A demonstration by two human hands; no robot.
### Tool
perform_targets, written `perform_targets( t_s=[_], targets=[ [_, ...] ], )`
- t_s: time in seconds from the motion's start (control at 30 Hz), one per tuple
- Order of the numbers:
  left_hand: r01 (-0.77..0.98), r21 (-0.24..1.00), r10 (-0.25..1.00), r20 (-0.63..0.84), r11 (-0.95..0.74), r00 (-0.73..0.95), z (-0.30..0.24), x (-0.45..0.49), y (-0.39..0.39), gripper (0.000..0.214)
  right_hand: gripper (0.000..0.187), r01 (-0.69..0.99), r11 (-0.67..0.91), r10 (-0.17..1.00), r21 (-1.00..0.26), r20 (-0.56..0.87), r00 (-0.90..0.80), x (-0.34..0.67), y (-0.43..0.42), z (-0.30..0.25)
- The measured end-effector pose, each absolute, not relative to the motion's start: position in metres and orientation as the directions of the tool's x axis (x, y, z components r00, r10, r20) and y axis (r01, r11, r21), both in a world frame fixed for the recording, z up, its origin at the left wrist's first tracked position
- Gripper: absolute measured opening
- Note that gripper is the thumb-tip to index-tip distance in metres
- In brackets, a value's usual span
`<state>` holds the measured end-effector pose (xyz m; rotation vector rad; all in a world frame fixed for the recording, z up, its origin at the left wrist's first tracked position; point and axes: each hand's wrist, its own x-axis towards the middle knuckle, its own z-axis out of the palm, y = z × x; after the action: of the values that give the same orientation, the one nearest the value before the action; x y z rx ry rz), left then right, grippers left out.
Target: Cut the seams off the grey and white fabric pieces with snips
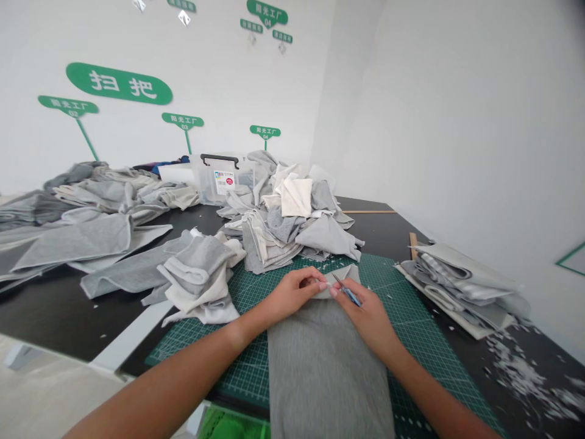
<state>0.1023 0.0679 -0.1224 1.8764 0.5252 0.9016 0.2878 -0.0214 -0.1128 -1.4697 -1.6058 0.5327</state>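
Observation:
A long strip of grey fabric lies over the green cutting mat and reaches past the near table edge. Its far end is folded, and a small pale bit shows between my fingertips there. My left hand pinches the fabric at that end with thumb and index finger together. Close beside it, my right hand is closed around small scissors with a bluish handle, blades pointing up and left. Its thumb and finger also meet at the pale bit. The palm-side fingers of both hands are partly hidden.
A heap of grey and cream cloth pieces stands beyond the mat, with a smaller pile at its left. More fabric covers the far left. A clear plastic box sits behind. Folded cloths and scraps lie right.

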Motion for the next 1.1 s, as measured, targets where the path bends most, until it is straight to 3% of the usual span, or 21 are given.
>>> perform_targets(
  t_s=[0.3, 0.57, 1.1],
  targets=[
    [-0.045, 0.889, 0.734, 0.405, -0.457, 0.546, -0.121, 0.102, 0.068, 0.025, 0.024, 0.452, 0.228, 0.961, -0.862, 0.273, 0.036, 0.285, -0.019, -0.116],
    [-0.043, 0.905, 0.756, 0.379, -0.423, 0.534, -0.123, 0.104, 0.069, 0.027, 0.035, 0.354, 0.136, 0.988, -0.925, 0.153, 0.020, 0.284, -0.027, -0.117],
    [-0.107, 0.943, 0.749, 0.315, -0.314, 0.582, -0.131, 0.107, 0.071, 0.029, 0.030, 0.569, 0.154, 0.980, -0.808, 0.199, 0.018, 0.281, -0.029, -0.115]
  ],
)
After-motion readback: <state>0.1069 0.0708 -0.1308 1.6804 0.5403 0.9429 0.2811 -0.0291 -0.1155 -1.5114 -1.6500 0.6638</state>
